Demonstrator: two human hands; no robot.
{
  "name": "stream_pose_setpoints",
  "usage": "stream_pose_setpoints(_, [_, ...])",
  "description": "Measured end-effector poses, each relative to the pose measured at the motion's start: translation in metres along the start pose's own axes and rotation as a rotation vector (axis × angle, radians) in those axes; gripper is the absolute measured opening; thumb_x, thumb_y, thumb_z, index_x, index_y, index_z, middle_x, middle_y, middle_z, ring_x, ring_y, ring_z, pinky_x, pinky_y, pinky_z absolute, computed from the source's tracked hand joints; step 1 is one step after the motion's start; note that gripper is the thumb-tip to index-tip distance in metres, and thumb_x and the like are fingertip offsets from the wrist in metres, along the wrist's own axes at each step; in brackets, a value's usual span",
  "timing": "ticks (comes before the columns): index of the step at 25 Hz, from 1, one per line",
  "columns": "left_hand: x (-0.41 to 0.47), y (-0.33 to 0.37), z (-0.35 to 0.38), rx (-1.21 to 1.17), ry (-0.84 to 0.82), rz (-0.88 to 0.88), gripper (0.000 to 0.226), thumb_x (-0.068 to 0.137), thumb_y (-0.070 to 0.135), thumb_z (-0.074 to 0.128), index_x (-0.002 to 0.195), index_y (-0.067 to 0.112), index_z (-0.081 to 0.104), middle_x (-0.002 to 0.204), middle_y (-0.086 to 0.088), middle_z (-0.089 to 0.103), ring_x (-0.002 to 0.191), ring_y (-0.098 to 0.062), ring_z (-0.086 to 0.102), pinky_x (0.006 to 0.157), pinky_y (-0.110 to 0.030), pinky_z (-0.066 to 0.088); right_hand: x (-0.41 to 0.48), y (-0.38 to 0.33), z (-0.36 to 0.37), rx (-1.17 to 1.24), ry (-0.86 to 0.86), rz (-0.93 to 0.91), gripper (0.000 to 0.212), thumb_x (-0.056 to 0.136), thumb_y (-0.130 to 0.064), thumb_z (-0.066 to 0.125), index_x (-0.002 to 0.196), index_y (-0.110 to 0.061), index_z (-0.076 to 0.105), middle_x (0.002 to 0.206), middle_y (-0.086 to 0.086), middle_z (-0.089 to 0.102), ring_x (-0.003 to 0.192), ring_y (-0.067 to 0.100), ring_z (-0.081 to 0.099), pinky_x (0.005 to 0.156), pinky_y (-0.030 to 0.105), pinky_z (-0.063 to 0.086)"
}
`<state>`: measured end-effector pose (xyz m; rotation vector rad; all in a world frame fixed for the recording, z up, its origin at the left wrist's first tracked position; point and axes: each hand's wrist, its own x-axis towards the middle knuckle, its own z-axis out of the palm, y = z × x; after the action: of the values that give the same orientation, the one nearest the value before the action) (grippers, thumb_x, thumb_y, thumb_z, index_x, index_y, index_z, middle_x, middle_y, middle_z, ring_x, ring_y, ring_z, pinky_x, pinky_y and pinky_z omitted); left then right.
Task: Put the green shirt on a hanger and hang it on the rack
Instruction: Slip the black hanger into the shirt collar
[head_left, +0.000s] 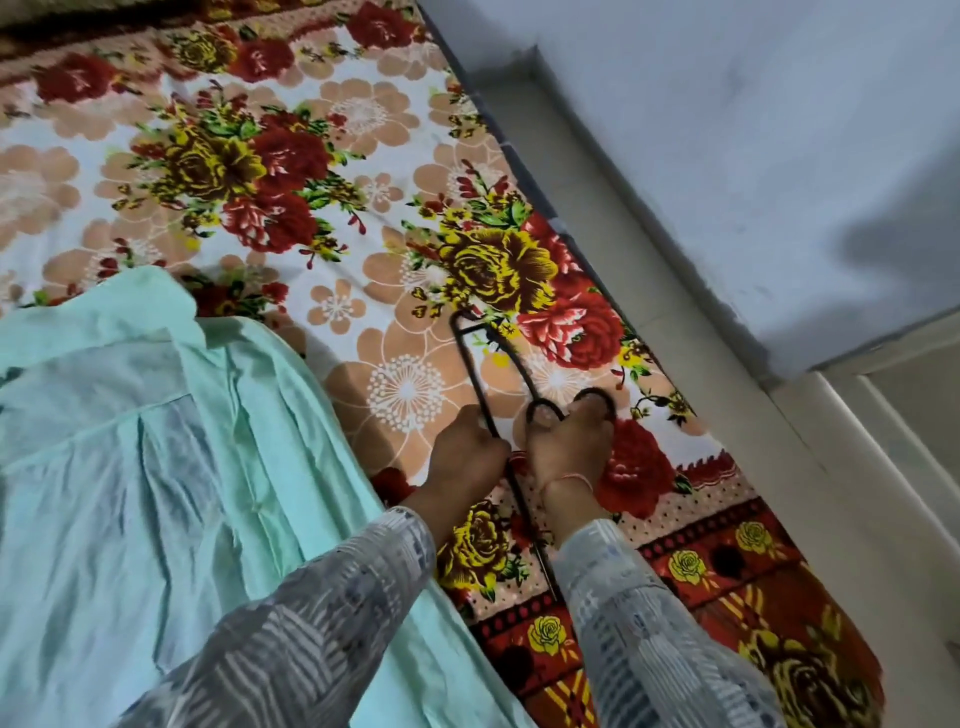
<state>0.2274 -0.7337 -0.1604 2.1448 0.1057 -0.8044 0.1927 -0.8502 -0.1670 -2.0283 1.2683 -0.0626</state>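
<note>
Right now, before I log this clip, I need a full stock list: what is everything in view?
green shirt: 1, pale green, spread on the bed at left
hanger: 1, black, over the bedsheet, right of the shirt
bedsheet: 1, floral red, yellow and peach, covering the bed
ledge: 1, grey, between bed and wall
wall: 1, grey, at right
left hand: 1, grey patterned sleeve, grips the hanger's bar
right hand: 1, matching sleeve, thread at wrist, holds the hanger's hook
</note>
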Motion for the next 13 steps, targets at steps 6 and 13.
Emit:
stream_pose_setpoints(6, [-0.009,0.008,-0.031,-0.652,-0.060,-0.132,0.069,0.088,0.009,0.073,0.153,0.012,0.049,0.127,-0.014,0.070,0.112,-0.031,0.068,0.102,-0.048,0.057,-0.007,-0.025,-0.023,0.173,0.110,-0.018,0.048,0.089,-0.018,0.081,0.126,-0.005,0.054,0.123,0.023,0.071,0.116,0.041,0.067,0.096,0.042,0.051])
stream_pose_setpoints(13, [-0.022,-0.030,-0.101,-0.551,-0.048,0.011,0.050,0.088,0.027,0.074,0.136,0.016,0.068,0.126,-0.010,0.074,0.103,-0.025,0.070,0.097,-0.045,0.060,-0.041,-0.077,-0.004,0.174,0.229,-0.348,0.034,0.096,-0.004,0.067,0.127,-0.013,0.059,0.116,0.017,0.075,0.110,0.036,0.071,0.089,0.027,0.042])
